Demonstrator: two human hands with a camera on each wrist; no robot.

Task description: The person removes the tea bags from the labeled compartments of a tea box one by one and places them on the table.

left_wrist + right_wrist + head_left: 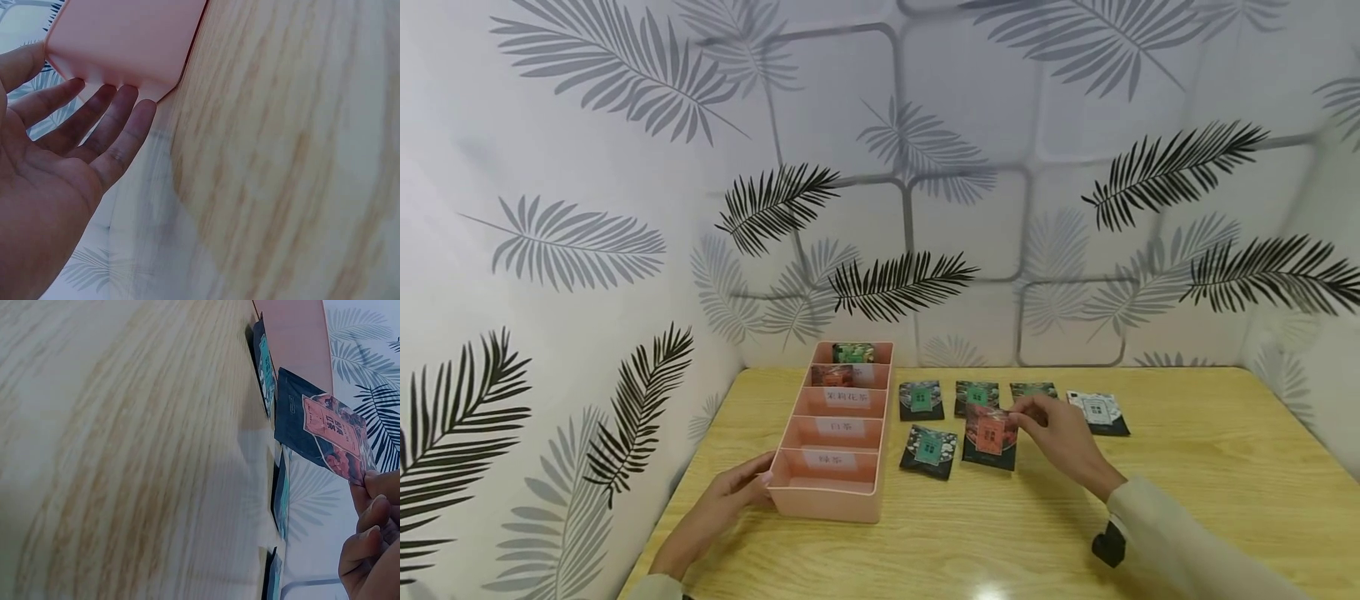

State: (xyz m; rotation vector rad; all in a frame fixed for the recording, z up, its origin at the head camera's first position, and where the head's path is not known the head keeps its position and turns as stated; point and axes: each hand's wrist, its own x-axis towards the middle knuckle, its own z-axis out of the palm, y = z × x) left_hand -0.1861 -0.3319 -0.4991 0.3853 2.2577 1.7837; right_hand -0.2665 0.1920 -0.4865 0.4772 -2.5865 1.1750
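My right hand (pixel 1060 433) pinches the edge of a red-and-black tea sachet (pixel 989 437) between thumb and fingers. In the right wrist view the sachet (pixel 322 425) hangs tilted above the table, its printed face showing. My left hand (pixel 730 500) touches the near left corner of a pink divided box (pixel 827 505). The left wrist view shows its fingertips (pixel 128 94) resting against the box's outer wall, fingers fairly straight and spread, with the palm apart from it. A green sachet (pixel 853 353) stands in the farthest compartment, and a red-brown sachet (pixel 831 377) in the one before it.
Right of the box, green-labelled sachets (pixel 921 401) lie in a row, with another green-labelled sachet (pixel 929 452) nearer. A white-and-black sachet (pixel 1097 412) lies to the right. White handwritten labels (pixel 841 427) mark the dividers. A leaf-patterned wall (pixel 970 317) borders the wooden table (pixel 940 550).
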